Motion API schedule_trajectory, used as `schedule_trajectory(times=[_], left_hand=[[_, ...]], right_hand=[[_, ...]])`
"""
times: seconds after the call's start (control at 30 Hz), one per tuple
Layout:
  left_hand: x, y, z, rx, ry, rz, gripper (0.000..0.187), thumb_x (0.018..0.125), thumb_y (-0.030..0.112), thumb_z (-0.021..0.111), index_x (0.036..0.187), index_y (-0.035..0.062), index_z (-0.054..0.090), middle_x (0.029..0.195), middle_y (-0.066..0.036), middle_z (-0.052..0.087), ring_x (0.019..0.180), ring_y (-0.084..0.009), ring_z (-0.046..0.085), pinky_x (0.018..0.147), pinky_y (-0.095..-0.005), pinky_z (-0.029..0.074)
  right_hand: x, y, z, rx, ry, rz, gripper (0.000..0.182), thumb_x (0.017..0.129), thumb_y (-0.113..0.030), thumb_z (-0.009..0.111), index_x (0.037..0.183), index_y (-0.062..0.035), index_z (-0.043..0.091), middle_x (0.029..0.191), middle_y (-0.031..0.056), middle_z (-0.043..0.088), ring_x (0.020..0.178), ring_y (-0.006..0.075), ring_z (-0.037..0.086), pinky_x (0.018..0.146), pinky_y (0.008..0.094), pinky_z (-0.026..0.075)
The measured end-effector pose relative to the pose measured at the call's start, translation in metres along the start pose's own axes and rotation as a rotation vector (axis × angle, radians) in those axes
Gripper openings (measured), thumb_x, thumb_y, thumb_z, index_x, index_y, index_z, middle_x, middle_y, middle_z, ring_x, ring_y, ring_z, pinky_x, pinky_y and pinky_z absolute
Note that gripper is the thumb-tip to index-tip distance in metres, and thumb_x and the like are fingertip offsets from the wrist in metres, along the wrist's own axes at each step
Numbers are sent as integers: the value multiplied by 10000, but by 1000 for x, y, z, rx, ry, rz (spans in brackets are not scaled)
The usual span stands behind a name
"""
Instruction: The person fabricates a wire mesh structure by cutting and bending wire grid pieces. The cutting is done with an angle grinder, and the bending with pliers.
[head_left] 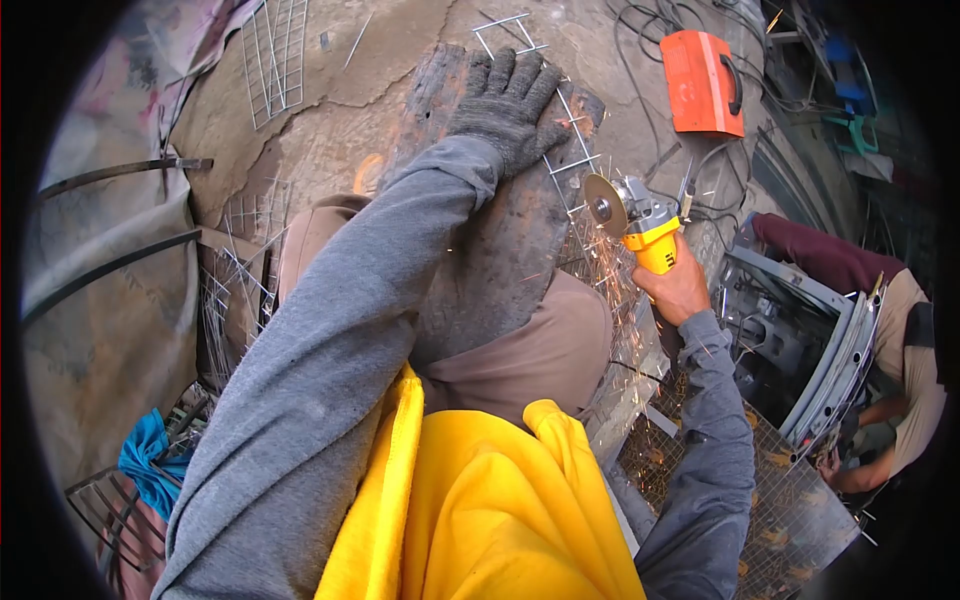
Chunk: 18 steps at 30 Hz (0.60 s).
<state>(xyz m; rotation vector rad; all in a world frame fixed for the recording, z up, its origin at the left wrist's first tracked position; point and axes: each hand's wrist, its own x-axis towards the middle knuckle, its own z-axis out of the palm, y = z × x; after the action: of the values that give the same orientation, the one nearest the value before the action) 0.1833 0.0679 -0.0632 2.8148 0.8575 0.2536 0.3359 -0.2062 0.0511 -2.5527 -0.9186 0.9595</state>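
My left hand (507, 110), in a dark grey knit glove, lies flat with fingers spread on a weathered wooden board (490, 270). Under and beside it runs a narrow strip of welded wire mesh (574, 122), partly hidden by the glove. My bare right hand (677, 283) is wrapped around the yellow body of an angle grinder (655, 248). The grinder's disc (606, 206) is at the board's right edge, by the lower end of the mesh strip. Sparks stream down from it toward my lap. Exact contact between disc and wire is hard to make out.
An orange machine with a black handle (695, 85) stands on the ground at the upper right, cables around it. At the right, a co-worker (905, 340) bends beside a grey metal frame (775, 330). Mesh pieces (275, 60) lie upper left; a blue cloth (155, 458) hangs lower left.
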Motion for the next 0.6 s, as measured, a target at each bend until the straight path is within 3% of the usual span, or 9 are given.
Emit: schedule_trajectory(times=[0.6], left_hand=[[0,-1,5,-1,2,-10,829,962,723,387,1602,207,288,1681,-125,204,1562,-370,105,1264,-546,18]], right_hand=[[-7,-5,-4,-3,-31,29,542,712,-261,761,1172,-41,575,928,176,705,831,347,697,777,426,538]])
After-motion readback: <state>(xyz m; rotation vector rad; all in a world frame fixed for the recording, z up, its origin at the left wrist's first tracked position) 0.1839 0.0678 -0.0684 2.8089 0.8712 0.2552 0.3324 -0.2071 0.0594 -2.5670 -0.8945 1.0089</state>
